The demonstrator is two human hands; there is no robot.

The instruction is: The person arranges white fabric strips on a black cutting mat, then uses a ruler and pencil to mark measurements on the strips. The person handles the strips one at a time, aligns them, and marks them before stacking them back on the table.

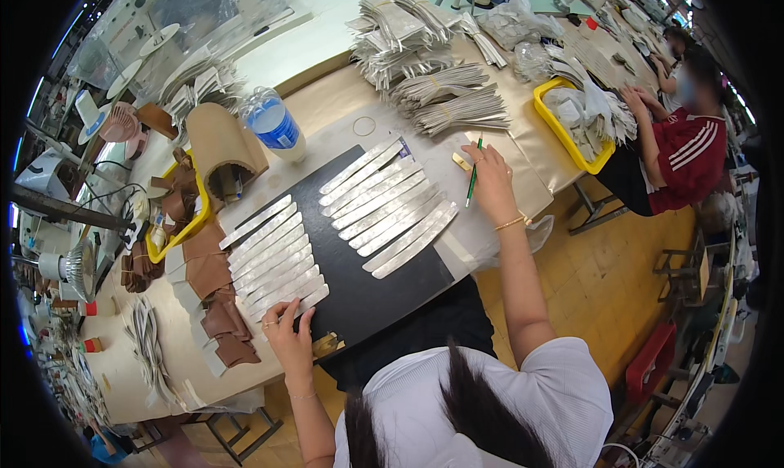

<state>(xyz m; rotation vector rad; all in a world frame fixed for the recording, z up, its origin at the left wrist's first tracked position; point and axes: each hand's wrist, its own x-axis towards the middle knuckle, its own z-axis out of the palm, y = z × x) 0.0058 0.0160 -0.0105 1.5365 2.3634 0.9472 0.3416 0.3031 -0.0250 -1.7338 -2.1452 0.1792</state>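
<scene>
Two rows of pale, silvery strips lie on a black board [343, 247] in front of me, the left row [273, 260] and the right row [384, 202]. At the near end of the left row, my left hand [287, 333] has bent fingers on the last strip [314, 298], its grip partly hidden. My right hand [492, 186] is beyond the board's right side, closed around a green pencil [473, 178] that points down toward the table. A small yellow and white piece [461, 162] lies beside the pencil.
Brown leather pieces [224, 321] lie left of the board. Behind stand a water bottle [276, 129], a curved brown holder [224, 145] and bundled strips [449, 100]. Yellow baskets [584, 158] [159, 251] flank the workspace. A co-worker in a red shirt [690, 158] sits at the right.
</scene>
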